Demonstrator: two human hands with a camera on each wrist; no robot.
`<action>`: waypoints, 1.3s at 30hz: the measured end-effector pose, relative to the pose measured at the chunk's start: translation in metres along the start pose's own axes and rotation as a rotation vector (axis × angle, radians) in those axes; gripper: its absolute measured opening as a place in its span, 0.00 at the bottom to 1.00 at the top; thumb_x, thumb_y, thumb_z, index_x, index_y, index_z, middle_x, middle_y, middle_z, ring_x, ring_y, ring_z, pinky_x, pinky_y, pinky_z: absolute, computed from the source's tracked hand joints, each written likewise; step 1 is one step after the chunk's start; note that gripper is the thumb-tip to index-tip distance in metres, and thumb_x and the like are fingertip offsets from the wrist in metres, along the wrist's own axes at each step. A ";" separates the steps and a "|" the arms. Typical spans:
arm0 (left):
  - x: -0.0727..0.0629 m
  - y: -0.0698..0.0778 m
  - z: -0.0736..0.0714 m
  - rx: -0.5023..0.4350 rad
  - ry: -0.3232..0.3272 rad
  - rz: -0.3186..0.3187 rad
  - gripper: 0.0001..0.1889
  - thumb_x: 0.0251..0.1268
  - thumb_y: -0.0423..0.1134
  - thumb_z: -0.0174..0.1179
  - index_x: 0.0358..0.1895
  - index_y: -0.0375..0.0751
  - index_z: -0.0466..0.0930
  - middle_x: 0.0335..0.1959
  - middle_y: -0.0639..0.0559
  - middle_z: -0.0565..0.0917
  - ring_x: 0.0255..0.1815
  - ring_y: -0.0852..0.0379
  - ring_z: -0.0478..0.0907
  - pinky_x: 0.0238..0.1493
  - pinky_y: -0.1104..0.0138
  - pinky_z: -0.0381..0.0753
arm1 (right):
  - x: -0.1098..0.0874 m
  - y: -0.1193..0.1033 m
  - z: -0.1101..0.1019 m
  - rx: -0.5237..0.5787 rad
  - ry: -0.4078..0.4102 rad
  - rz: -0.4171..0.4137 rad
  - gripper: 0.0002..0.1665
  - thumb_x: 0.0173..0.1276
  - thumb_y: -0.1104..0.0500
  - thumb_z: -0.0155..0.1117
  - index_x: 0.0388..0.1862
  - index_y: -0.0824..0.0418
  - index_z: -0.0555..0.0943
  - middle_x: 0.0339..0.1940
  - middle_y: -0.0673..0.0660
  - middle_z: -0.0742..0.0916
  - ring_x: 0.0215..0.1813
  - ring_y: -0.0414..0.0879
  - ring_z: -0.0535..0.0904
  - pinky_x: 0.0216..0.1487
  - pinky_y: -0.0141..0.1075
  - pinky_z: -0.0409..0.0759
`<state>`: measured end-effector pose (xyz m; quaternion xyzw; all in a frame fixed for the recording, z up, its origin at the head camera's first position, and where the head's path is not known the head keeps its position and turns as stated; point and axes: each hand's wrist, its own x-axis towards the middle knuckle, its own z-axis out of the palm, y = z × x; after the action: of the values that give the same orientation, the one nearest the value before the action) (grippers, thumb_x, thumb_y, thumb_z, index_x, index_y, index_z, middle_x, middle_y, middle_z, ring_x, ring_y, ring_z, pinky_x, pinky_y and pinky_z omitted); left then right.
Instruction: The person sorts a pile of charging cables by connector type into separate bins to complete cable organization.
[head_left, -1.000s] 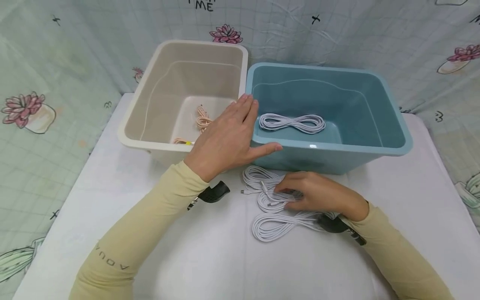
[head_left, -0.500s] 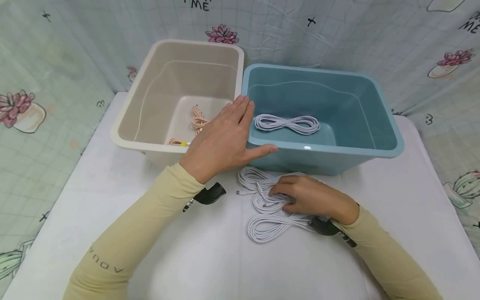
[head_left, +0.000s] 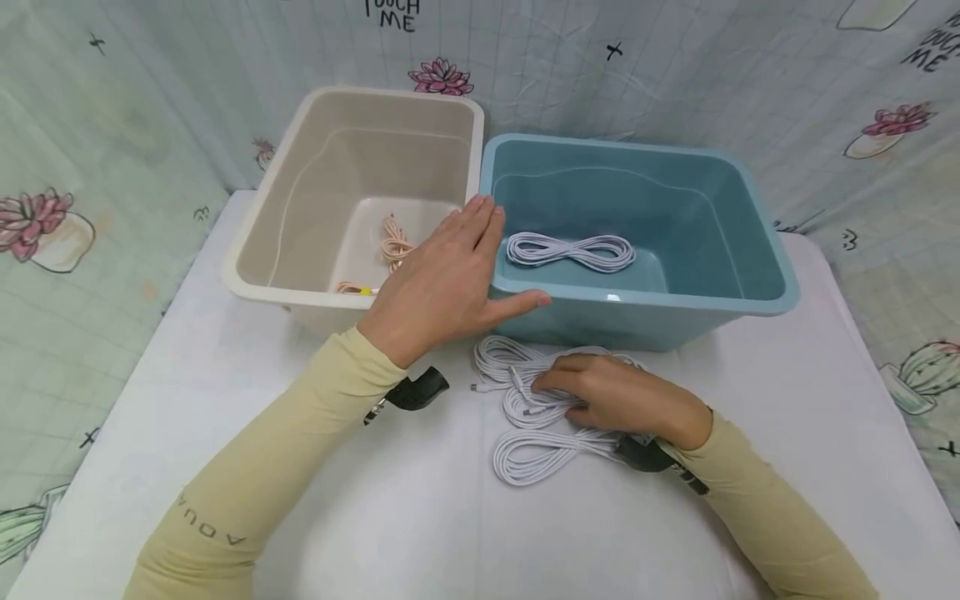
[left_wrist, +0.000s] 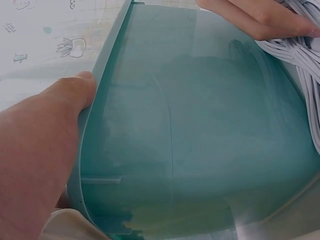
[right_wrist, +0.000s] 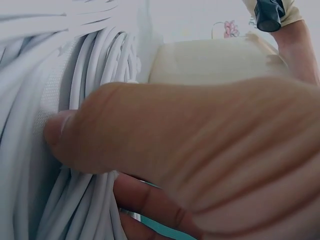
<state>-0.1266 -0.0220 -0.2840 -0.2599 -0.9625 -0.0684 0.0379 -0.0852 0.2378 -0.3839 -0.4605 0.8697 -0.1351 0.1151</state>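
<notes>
1. The left hand (head_left: 442,275) lies flat, fingers straight, over the adjoining rims of the beige tub (head_left: 300,293) and blue tub (head_left: 720,304).
2. The right hand (head_left: 611,392) grips the middle white coil (head_left: 519,408) on the worktop (head_left: 375,517), between near and far coils.
3. Likely step: picking it up; the next move calls for lifting it without snagging its neighbours.

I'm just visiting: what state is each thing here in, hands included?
Beige tub: upright, uncovered
Blue tub: upright, uncovered
Peach cables: bundled, in beige tub, partly hidden
Single white cable: coiled, in blue tub
White cable pile: coiled, on table
Left hand: fingers straight, at tub rims
Right hand: fingers curled, gripping white cable pile
</notes>
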 end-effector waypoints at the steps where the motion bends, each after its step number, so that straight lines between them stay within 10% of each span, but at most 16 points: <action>1: 0.000 0.000 0.001 -0.002 -0.003 -0.002 0.57 0.66 0.79 0.48 0.81 0.31 0.57 0.83 0.37 0.59 0.87 0.45 0.54 0.88 0.55 0.54 | 0.000 0.000 0.000 -0.002 -0.006 0.002 0.29 0.57 0.68 0.75 0.59 0.55 0.85 0.53 0.52 0.89 0.55 0.48 0.86 0.54 0.43 0.88; 39: 0.000 -0.002 0.003 -0.023 0.028 0.013 0.58 0.65 0.79 0.49 0.80 0.29 0.58 0.82 0.35 0.62 0.86 0.44 0.57 0.88 0.55 0.56 | -0.009 0.002 -0.022 0.037 0.207 -0.137 0.34 0.51 0.63 0.81 0.60 0.58 0.84 0.46 0.49 0.87 0.41 0.36 0.78 0.40 0.28 0.83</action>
<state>-0.1275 -0.0232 -0.2874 -0.2654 -0.9593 -0.0828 0.0489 -0.0891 0.2494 -0.3636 -0.5003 0.8408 -0.2053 0.0239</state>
